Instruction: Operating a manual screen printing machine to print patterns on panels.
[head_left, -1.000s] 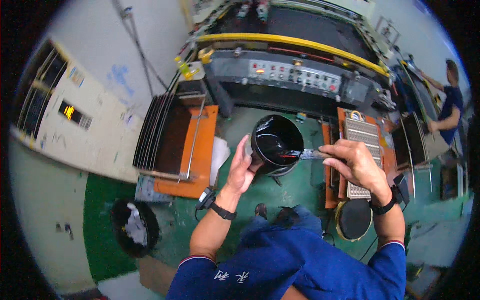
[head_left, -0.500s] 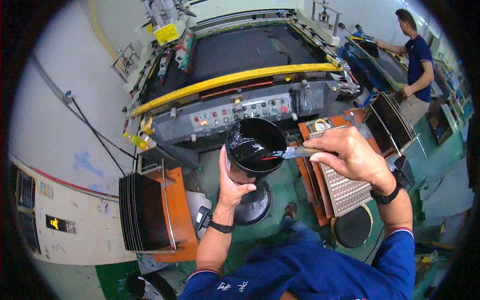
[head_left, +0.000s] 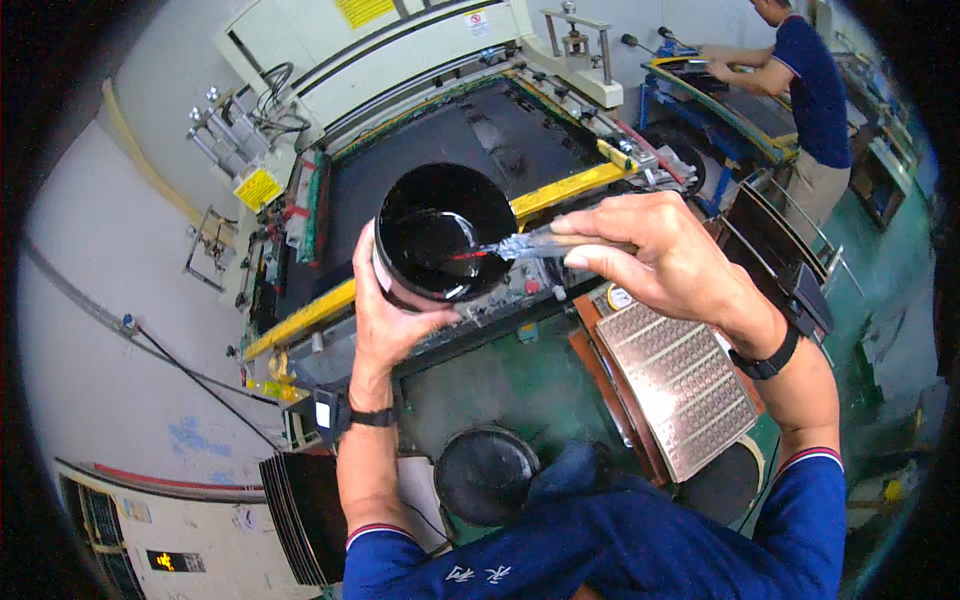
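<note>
My left hand (head_left: 385, 325) is wrapped round the lower side of a round black tub (head_left: 430, 185). The tub is tilted so that its mouth faces me, and glossy black ink (head_left: 425, 245) shows inside. In my right hand (head_left: 665, 255), closed round its handle, is an ink spatula (head_left: 525, 245) smeared with ink. Its blade reaches over the tub's right rim, and a reddish streak shows at its inner end. Both hands are above the front edge of a large screen-printing machine, whose dark screen (head_left: 400, 150) lies beyond the tub.
A yellow bar (head_left: 575, 188) crosses the machine's front. Patterned panels (head_left: 680, 385) are stacked to the right above a round black stool (head_left: 722, 482). A black round lid-like container (head_left: 487, 475) stands below. Dark racks (head_left: 300, 510) are at left; a co-worker (head_left: 815, 90) stands far right.
Both hands, with the tub and spatula, have moved up and left in the view, towards the machine. The view has shifted and turned. The co-worker's two hands are now together over their frame.
</note>
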